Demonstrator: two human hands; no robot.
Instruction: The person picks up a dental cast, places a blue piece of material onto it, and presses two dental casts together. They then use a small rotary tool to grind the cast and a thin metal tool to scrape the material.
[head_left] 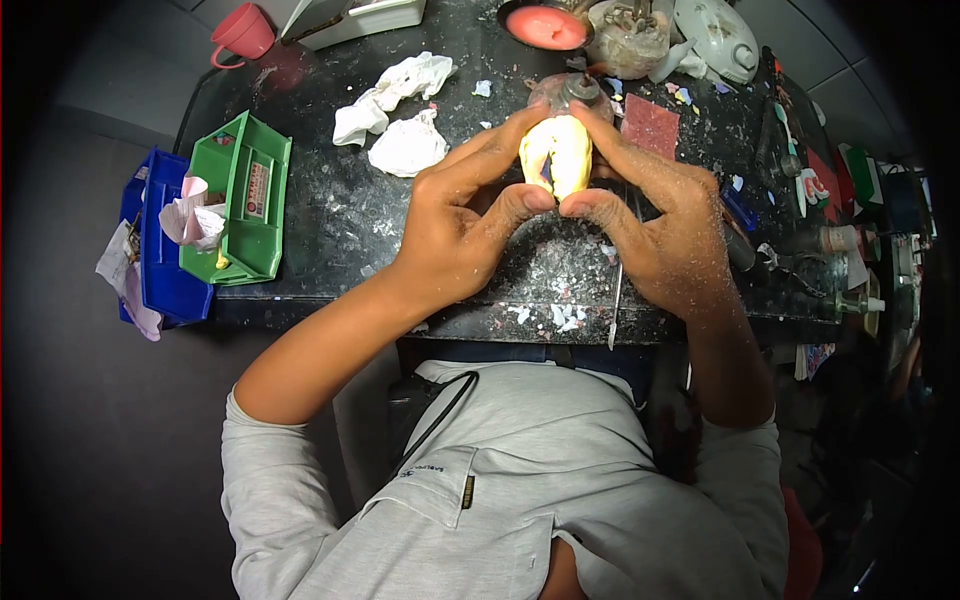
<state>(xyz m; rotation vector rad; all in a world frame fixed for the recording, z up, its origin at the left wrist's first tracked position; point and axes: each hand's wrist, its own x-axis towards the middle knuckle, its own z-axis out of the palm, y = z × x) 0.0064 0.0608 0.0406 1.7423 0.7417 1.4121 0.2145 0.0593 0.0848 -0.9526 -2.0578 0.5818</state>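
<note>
Here, both hands, left [455, 205] and right [668, 215], are curling partly closed, pinching a yellow piece [568, 158] between fingertips and thumbs.

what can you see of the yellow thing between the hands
The pale yellow, rounded piece has a narrow gap running towards its near edge. It looks like plaster or wax, but glare hides fine detail. The left hand and right hand hold it, thumbs at its near edge, fingers at its far side, above the black, speckled table.
</note>
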